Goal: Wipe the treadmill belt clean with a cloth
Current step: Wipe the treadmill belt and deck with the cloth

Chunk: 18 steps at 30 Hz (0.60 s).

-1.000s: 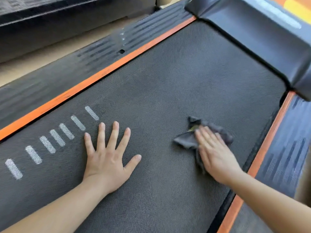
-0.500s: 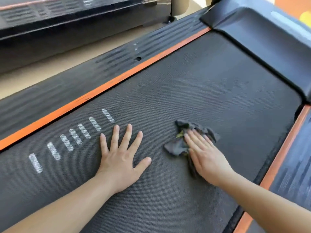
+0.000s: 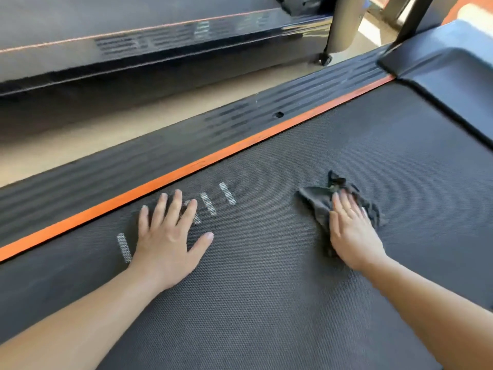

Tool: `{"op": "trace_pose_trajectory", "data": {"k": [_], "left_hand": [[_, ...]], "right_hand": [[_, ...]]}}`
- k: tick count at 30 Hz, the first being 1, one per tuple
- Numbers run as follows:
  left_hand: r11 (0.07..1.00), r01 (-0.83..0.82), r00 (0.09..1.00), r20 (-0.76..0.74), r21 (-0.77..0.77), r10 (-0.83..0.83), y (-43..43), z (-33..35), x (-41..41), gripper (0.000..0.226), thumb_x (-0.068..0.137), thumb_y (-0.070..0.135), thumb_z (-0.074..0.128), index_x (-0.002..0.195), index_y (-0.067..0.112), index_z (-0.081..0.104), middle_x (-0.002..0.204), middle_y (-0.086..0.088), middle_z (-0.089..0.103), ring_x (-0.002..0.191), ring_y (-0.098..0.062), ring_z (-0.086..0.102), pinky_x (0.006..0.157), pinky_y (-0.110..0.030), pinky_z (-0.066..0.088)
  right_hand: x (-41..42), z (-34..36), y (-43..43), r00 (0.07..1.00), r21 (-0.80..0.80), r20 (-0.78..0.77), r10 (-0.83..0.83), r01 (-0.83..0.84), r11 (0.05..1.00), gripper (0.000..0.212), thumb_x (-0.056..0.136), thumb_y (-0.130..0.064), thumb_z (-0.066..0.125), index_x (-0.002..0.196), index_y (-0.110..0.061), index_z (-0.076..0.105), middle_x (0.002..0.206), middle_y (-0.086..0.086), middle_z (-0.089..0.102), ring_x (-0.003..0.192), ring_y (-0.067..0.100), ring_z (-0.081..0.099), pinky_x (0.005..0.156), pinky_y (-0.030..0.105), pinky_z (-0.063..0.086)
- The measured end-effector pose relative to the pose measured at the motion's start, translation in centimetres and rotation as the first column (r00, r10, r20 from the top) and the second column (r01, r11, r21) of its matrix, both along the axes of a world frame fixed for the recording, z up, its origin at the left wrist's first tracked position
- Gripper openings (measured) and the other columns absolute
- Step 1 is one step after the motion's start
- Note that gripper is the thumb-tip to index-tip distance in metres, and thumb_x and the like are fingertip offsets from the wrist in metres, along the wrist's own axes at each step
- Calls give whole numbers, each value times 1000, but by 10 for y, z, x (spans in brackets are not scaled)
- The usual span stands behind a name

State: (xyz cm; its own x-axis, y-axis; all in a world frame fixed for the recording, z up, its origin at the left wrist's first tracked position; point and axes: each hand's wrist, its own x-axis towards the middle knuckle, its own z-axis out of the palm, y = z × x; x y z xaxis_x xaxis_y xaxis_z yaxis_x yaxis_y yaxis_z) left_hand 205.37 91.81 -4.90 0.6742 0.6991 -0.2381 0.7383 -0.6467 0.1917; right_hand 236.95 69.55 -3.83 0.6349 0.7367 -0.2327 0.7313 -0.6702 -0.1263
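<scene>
The dark textured treadmill belt (image 3: 306,263) fills most of the view. A crumpled grey cloth (image 3: 318,200) lies on it right of centre. My right hand (image 3: 352,231) presses flat on the cloth with straight fingers, covering its near half. Spread flat on the belt to the left, my left hand (image 3: 168,236) rests on some of the white dash marks (image 3: 226,193) printed there.
An orange strip (image 3: 186,169) and a ribbed black side rail (image 3: 240,121) border the belt on the left. The motor cover (image 3: 453,76) rises at the far right. Beyond a strip of beige floor (image 3: 133,124) stands another treadmill (image 3: 160,36) with an upright post (image 3: 344,22).
My view has shifted left. My left hand has slid up onto the white dash marks, towards the orange strip. The right hand has stayed flat on the cloth, which has slid along the belt under it.
</scene>
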Motion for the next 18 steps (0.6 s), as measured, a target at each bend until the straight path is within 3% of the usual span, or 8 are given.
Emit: {"op": "trace_pose_trajectory", "data": {"k": [2, 4, 5, 7, 10, 12, 15, 18], "left_hand": [[999, 18, 1000, -14, 33, -17, 4, -3, -9, 81, 91, 81, 3, 161, 42, -8, 170, 3, -20, 156, -21, -21, 124, -57, -11], [997, 40, 999, -8, 60, -40, 4, -8, -15, 78, 93, 81, 2, 160, 44, -9, 170, 6, -20, 156, -20, -21, 124, -58, -10], [997, 47, 999, -4, 66, -47, 4, -10, -17, 77, 94, 80, 4, 161, 44, -7, 170, 6, -18, 156, -19, -20, 124, -58, -7], [995, 56, 998, -12, 77, -56, 4, -13, -20, 77, 96, 78, 9, 163, 40, 3, 172, 4, -8, 158, -21, -12, 125, -60, 0], [993, 70, 997, -22, 99, -68, 5, -18, -21, 75, 98, 74, 11, 163, 39, 7, 172, 3, -4, 158, -21, -9, 125, -59, 4], [992, 67, 998, 9, 105, -69, 7, -20, -22, 73, 98, 74, 12, 163, 41, 7, 172, 5, -5, 158, -19, -10, 125, -58, 3], [993, 70, 997, 31, 96, -73, 8, -20, -22, 73, 98, 74, 19, 163, 40, 13, 172, 5, 0, 159, -19, -6, 125, -60, 5], [993, 75, 996, 32, 94, -78, 9, -21, -21, 73, 98, 73, 23, 163, 38, 17, 172, 4, 5, 159, -21, -2, 124, -61, 8]], "right_hand": [[-1, 2, 30, 939, 10, -26, -343, 344, 939, 61, 110, -35, 13, 167, -14, 7, 174, 2, -4, 160, 18, -5, 130, 43, -2], [-31, -1, 58, 904, 66, -53, -425, 428, 902, 60, 110, -31, 12, 166, -12, 11, 174, 3, -1, 161, 22, -1, 129, 45, 0], [-52, -3, 69, 937, 114, -58, -345, 350, 930, 62, 108, -33, 9, 166, -12, 15, 174, 3, 3, 161, 21, 1, 129, 44, 1], [-99, -12, 77, 998, 181, -41, 48, -40, 983, 67, 105, -40, 4, 164, -15, 26, 173, 0, 14, 160, 17, 5, 130, 40, 2], [-110, -8, 67, 803, 114, -51, 593, -586, 803, 61, 111, -44, 7, 164, -23, 25, 171, -8, 12, 159, 8, 3, 129, 36, 5], [-65, -8, 75, 752, 43, -4, 659, -658, 752, 59, 109, -48, 3, 165, -30, 12, 171, -13, 4, 159, 6, 1, 129, 32, 1], [0, -8, 107, 973, 27, 36, 227, -229, 973, 65, 105, -47, 6, 166, -24, 8, 174, -4, 4, 160, 15, 3, 130, 37, 2], [-19, -14, 145, 989, 74, 23, -143, 141, 987, 59, 110, -35, 16, 166, -17, 12, 175, 1, 1, 160, 20, -1, 129, 42, 0]]}}
